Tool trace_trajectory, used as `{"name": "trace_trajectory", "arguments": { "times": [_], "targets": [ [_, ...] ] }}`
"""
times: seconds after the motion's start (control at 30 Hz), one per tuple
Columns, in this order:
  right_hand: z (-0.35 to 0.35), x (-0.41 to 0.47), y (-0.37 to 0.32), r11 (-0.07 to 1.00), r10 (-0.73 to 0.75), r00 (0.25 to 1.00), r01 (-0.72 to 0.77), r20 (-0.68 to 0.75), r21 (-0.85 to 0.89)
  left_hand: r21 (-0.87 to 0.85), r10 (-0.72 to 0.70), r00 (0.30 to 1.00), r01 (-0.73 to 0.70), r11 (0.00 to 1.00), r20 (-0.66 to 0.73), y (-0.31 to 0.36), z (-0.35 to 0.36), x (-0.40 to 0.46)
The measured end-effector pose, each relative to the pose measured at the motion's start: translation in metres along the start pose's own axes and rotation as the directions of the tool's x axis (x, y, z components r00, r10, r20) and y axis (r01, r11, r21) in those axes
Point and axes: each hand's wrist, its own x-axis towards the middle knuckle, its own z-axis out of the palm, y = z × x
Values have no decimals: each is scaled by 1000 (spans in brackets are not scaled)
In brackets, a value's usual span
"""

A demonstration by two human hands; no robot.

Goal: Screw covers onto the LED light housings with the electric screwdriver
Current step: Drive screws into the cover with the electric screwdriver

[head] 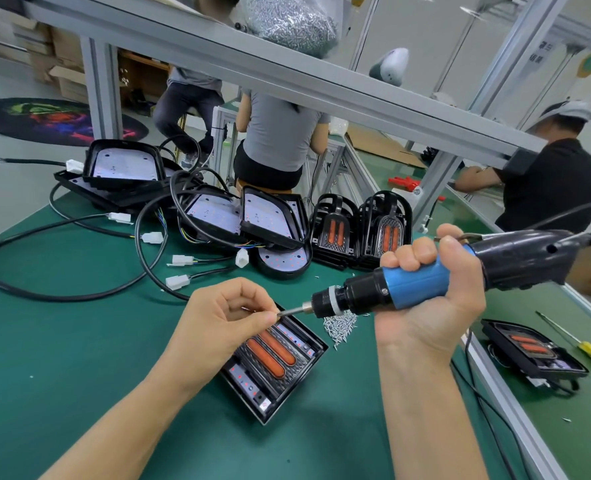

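Two bare forearms come up from the bottom edge, and there's no sleeve on either one as far as the view reaches. The left hand (223, 317) wears no glove, no ring, no watch. Same for the right hand (436, 296): bare fingers (410, 254), short plain nails, wrist uncovered. No wristband or strap shows on either arm.

Left hand (224, 317): forearm enters from near left, fingers curled, thumb and forefinger pinched together at the fingertips (270, 315). Right hand (432, 285): forearm rises from near centre-right, wrist upright, palm facing left, fingers wrapped in a full fist grip, thumb on top. Both forearms bare.
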Motion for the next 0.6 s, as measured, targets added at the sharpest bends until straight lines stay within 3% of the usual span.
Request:
{"name": "trace_trajectory", "arguments": {
  "times": [0.13, 0.33, 0.43, 0.53, 0.6],
  "targets": [
    [-2, -1, 6, 1000, -4, 999, 5, -41, 19, 72, 59, 998, -58, 996, -18, -4, -2, -1],
    [-2, -1, 12, 1000, 2, 999, -1, -35, 21, 26, 52, 999, -52, 998, -5, -6, -8, 3],
    [-2, 2, 17, 1000, 12, 999, -11, -40, 27, 109, 39, 999, -38, 993, -1, -7, -21, 2],
    [-2, 2, 24, 1000, 13, 1000, -13, -11, -4, 222, 51, 951, 19, 975, -306, -16, -45, 7],
    [0, 0, 32, 999, 14, 1000, -14, 10, -40, 370, -11, 880, 211, 905, -475, -25, -62, 14]
  ]
}}
